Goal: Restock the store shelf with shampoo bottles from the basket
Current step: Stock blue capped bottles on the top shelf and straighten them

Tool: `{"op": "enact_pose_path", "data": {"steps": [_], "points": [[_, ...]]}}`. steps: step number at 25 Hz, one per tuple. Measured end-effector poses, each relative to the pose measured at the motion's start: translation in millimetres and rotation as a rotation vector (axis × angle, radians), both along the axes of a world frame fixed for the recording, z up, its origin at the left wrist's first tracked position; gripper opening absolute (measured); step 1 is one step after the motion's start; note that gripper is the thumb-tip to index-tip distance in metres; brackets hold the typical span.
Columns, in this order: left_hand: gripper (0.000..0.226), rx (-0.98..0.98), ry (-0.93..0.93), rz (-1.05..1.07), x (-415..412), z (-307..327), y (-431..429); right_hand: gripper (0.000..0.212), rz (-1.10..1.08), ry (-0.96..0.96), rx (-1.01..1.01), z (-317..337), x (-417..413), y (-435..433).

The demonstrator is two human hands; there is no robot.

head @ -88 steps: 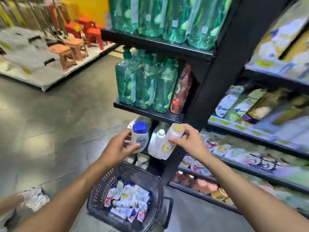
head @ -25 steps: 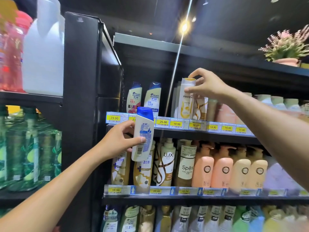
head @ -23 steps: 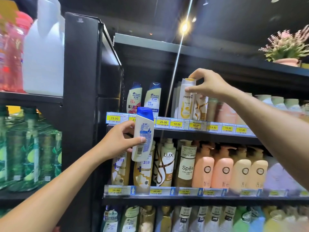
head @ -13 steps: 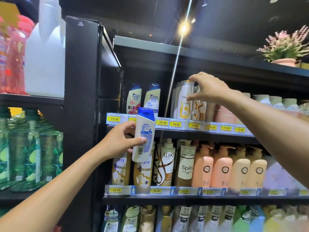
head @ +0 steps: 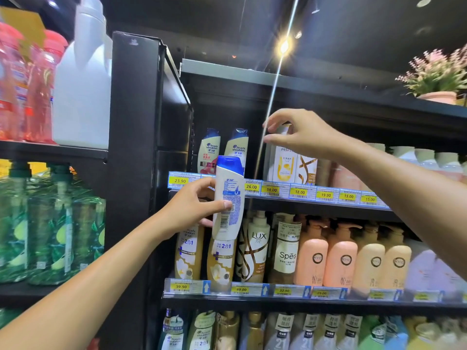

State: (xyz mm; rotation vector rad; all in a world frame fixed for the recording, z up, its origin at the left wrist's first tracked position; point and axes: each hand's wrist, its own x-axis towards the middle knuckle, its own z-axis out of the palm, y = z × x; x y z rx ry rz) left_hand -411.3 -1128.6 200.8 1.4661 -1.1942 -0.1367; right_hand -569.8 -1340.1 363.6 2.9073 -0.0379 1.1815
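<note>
Blue-capped shampoo bottle [head: 228, 198]: held upright, barcode outward, pinched by left hand [head: 194, 208] fingers before the upper shelf [head: 316, 207], likely awaiting placement. Pantene bottle [head: 284, 160]: shelved; right hand [head: 300, 133] fingers loosely spread above its cap, contact unclear.

bottom-shelf bottles [head: 278, 332] cut off below

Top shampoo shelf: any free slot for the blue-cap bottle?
Free: the dark gap between the Head & Shoulders pair and the Pantene bottle, on the upper shelf. Rightward it's packed; the lower shelf is crowded.
</note>
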Motion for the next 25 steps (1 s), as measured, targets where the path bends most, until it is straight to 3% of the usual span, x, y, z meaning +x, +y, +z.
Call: {"op": "enact_pose_path", "data": {"steps": [5,11,16,19,21,25], "points": [[0.036,-0.037,0.032,-0.045,-15,11,-5,0.034,0.209,0.37,0.289,-12,4,35],[0.036,-0.009,0.006,-0.093,-22,16,-1,0.049,0.267,0.552,0.311,-14,2,37],[0.042,0.008,0.152,-0.346,-12,12,-2,0.054,0.417,0.749,0.518,-2,-4,39],[0.059,-0.032,0.337,-0.555,-8,7,-6,0.054,0.554,0.782,0.578,2,-3,39],[0.055,-0.058,0.383,-0.618,-8,8,-8,0.052,0.584,0.744,0.578,4,-4,40],[0.048,-0.169,0.331,-0.443,-15,15,-10,0.041,0.423,0.515,0.521,9,-12,49]]}}
